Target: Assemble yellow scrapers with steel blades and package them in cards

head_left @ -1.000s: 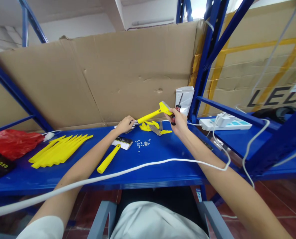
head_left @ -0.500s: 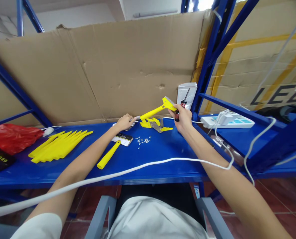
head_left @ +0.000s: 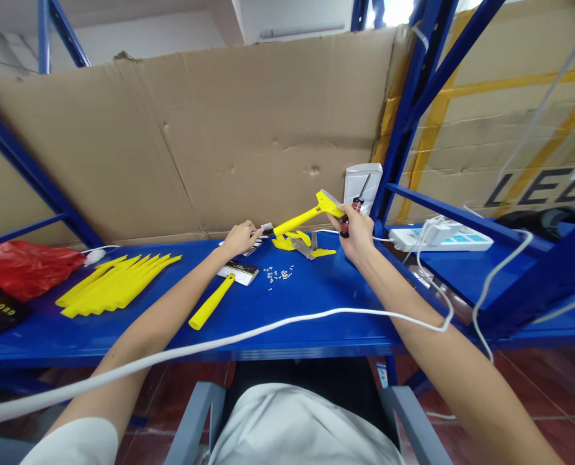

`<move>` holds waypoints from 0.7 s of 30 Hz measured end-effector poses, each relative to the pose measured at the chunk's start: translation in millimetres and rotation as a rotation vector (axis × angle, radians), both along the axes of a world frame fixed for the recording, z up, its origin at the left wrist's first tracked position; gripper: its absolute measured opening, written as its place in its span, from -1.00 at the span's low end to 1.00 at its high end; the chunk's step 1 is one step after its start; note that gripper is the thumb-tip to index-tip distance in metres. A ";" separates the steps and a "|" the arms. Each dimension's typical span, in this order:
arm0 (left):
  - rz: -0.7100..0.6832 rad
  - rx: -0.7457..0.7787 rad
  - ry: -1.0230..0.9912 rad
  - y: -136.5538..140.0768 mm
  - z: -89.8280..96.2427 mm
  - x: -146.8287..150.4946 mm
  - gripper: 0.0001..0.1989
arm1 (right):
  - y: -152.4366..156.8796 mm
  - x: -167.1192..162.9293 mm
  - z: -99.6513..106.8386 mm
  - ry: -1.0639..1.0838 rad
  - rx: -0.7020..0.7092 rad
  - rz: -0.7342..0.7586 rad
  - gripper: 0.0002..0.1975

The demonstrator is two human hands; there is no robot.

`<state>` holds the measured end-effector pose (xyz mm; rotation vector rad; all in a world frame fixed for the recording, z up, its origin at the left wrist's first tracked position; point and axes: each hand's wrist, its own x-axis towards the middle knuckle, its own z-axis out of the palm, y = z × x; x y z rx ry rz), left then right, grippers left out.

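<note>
My right hand [head_left: 358, 231] is closed round a yellow scraper [head_left: 297, 221] and a screwdriver [head_left: 345, 226] with a dark red and black handle. The scraper's head is at my fingers, and its handle slants down to the left. My left hand [head_left: 240, 239] pinches a small black-and-white flat piece [head_left: 266, 228] at the handle's far end. More flat pieces [head_left: 255, 245] lie partly hidden beneath that hand. Closer to me, a second scraper [head_left: 212, 301] rests with a black-and-white cover [head_left: 241, 272] at its head. Yellow and grey head parts [head_left: 304, 244] lie below the held scraper.
Small screws and nuts [head_left: 278, 274] are scattered mid-table. Yellow handles [head_left: 117, 284] lie in a row at left, beside a red plastic bag [head_left: 30, 265]. A white cable [head_left: 268, 326] crosses in front. A power strip [head_left: 442, 236] sits right of the blue post [head_left: 403, 123].
The flat piece at my left fingertips has tipped up and now shows more of its black and white faces. My right hand with the scraper and screwdriver has hardly moved.
</note>
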<state>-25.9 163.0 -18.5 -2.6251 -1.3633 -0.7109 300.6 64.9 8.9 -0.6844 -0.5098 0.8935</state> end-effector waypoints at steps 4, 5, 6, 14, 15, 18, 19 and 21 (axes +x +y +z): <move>-0.049 0.151 -0.138 -8.9 18.8 -1.1 -0.71 | -1.7 3.6 2.6 0.012 0.011 -0.008 -0.80; -0.062 0.192 -0.182 -11.6 24.3 -1.5 -0.77 | -2.1 4.4 3.3 0.015 0.016 -0.009 -0.83; -0.074 0.233 -0.229 -14.7 29.5 -2.2 -0.79 | -2.4 4.9 4.0 0.017 0.021 -0.009 -0.85; -0.208 0.428 -0.361 -51.3 39.8 -26.0 -0.85 | -0.4 0.8 2.0 0.016 0.006 0.004 -0.69; -0.225 0.430 -0.351 -54.4 38.3 -28.9 -0.88 | -0.1 0.0 1.2 0.009 -0.003 0.007 -0.66; -0.260 0.417 -0.329 -59.0 32.6 -31.5 -0.93 | -0.5 -2.4 -0.6 -0.018 -0.030 0.020 -0.60; -0.269 0.406 -0.322 -59.4 30.4 -30.4 -0.93 | -1.2 -3.2 -0.9 -0.027 -0.040 0.024 -0.59; -0.286 0.373 -0.301 -60.0 25.9 -26.1 -0.89 | -3.1 -5.1 -1.2 -0.045 -0.056 0.035 -0.58</move>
